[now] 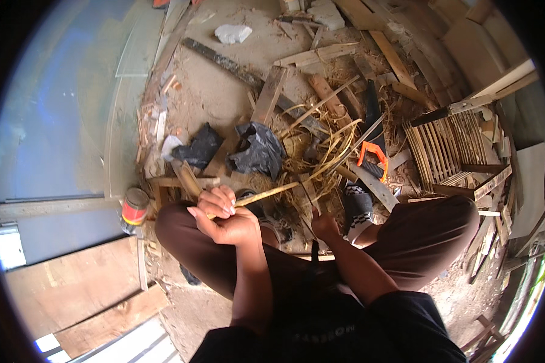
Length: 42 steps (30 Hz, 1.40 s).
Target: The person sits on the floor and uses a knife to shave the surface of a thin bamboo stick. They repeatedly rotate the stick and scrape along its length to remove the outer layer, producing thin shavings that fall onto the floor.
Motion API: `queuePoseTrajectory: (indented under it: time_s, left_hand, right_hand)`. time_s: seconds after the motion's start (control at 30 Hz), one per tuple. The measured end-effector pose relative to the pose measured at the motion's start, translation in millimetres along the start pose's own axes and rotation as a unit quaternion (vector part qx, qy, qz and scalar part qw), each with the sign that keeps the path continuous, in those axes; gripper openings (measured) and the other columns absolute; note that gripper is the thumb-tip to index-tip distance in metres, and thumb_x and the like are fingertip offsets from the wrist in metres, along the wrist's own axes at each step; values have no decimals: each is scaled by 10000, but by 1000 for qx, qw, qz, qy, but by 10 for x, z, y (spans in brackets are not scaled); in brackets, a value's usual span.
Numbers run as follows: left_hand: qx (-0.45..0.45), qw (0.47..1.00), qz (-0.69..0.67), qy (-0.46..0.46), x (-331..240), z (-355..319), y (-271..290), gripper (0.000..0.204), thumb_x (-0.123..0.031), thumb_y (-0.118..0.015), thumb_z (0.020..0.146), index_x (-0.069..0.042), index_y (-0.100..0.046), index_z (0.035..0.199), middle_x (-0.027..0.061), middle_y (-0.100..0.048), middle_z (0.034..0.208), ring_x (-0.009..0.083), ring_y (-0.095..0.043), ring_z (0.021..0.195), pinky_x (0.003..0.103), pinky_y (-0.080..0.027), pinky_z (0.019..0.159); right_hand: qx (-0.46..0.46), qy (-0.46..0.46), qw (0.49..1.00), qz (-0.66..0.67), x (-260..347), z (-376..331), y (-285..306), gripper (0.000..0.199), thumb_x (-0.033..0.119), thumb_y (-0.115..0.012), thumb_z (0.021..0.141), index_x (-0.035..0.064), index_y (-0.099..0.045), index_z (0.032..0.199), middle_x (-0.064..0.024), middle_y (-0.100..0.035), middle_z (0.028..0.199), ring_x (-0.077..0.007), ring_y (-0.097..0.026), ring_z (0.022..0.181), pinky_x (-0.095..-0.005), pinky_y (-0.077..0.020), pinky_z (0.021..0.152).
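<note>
My left hand (224, 221) is closed around the near end of a thin bamboo strip (266, 193), which runs up and to the right in front of my knees. In my right hand (326, 225) is what looks like a knife (307, 192); its handle is mostly hidden by my fingers. The dark, narrow blade points away from me and meets or crosses the strip; whether it cuts in cannot be seen. Beneath and beyond them lies a tangle of pale bamboo shavings (297, 163), between my feet.
A handsaw with an orange handle (374, 161) lies right of the shavings. Two black plastic bags (257, 149) (201, 146) sit ahead. A can (135, 206) stands by my left knee. Wooden boards (269, 95) litter the ground; a slatted wooden frame (447, 145) stands at right.
</note>
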<state>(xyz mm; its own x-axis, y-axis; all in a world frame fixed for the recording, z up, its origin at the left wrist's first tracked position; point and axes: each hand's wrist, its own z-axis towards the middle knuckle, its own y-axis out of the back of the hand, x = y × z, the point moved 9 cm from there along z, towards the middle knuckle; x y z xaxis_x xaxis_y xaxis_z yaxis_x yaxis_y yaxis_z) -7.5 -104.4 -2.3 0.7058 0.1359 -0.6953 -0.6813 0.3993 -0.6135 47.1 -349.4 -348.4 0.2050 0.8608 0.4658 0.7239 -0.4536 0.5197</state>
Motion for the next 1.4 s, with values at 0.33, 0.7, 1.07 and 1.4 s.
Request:
queuePoseTrajectory:
  time_s: [0.33,0.7,1.07,1.4]
  left_hand:
    - [-7,1000,18,-15,-39,-31,-13,542,-338,-385,1078,-137,-347,577,4,-332,554,117,-288,489,280,-300,536]
    - [125,979,-162,13,-924,1269,-557,540,-275,-344,1079,-146,-339,555,17,-342,541,119,-283,447,267,-294,483]
    - [-50,938,-316,135,183,2166,369,591,-321,-357,1052,-160,-280,489,17,-267,442,143,-220,371,283,-230,429]
    - [2,931,-345,121,66,2283,471,613,-389,-370,1046,-146,-302,488,15,-283,459,134,-238,389,269,-234,427]
  right_hand:
    - [-10,-15,998,62,-109,66,-98,837,665,-334,995,-119,-622,1067,-393,-628,969,-533,-616,1024,-546,-481,894]
    - [-93,100,991,0,905,-280,1766,935,789,-388,914,-89,-710,948,-333,-690,889,-453,-693,905,-511,-531,840]
    - [-286,358,861,221,1643,-800,3765,343,293,-673,955,-26,-678,826,18,-483,553,-78,-427,460,-299,-342,431]
    - [-72,255,765,587,2156,-489,3392,430,363,-699,943,-44,-646,1070,-26,-468,659,-156,-507,542,-315,-442,499]
